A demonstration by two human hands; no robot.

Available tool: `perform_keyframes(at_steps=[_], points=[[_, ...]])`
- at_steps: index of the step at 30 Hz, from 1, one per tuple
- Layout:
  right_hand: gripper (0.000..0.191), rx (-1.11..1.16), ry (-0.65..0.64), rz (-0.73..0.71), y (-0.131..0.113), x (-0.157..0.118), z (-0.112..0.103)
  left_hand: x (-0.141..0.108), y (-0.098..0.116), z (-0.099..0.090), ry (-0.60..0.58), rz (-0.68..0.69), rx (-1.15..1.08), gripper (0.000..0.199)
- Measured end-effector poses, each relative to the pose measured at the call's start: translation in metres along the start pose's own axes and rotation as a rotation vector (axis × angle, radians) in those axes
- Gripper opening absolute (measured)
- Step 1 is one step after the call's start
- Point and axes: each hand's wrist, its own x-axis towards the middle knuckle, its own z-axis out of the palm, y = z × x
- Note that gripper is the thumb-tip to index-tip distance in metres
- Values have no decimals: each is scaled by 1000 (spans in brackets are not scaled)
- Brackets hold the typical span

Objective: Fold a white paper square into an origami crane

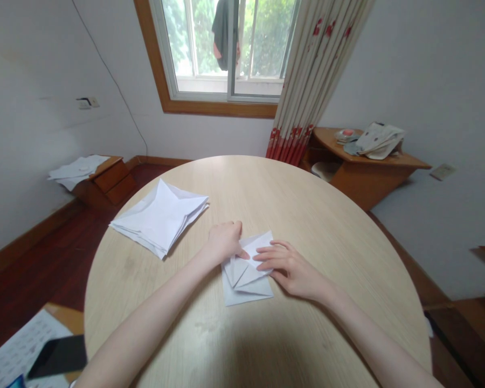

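A small folded white paper (248, 280) lies on the round wooden table, with creased flaps and a triangular fold on its near half. My left hand (226, 241) is at its upper left edge, fingers curled, the thumb pressing on the paper. On the right side, my right hand (285, 264) rests with its fingers spread over the paper's edge. A stack of white paper sheets (161, 215) with pointed corners lies farther to the left on the table.
The round table (307, 199) fills the middle. A dark phone (59, 355) and printed sheet are at the lower left. Wooden furniture (364, 167) holding cloth or bags stands at the right, and a small cabinet (113, 180) at the left. A window is ahead.
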Motion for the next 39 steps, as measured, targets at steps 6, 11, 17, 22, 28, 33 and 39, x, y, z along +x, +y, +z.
perform_keyframes(at_steps=[6,11,17,22,28,33,39], points=[[27,-54,-67,-2,-9,0,0,-16,6,0,107,136,-64,52],[28,-140,-49,5,-18,-1,1,-61,4,6,484,433,-205,23],[30,-279,-51,16,-37,1,1,-91,-17,41,442,554,-42,22],[25,-312,-89,57,-47,2,-1,-83,-29,54,409,520,-143,16],[16,-305,-84,76,-39,4,5,-83,-34,53,459,526,-319,17],[17,-303,-12,56,-31,7,15,-85,-35,51,514,483,-273,18],[22,-287,59,110,-27,10,21,-86,-34,48,509,334,-77,12]])
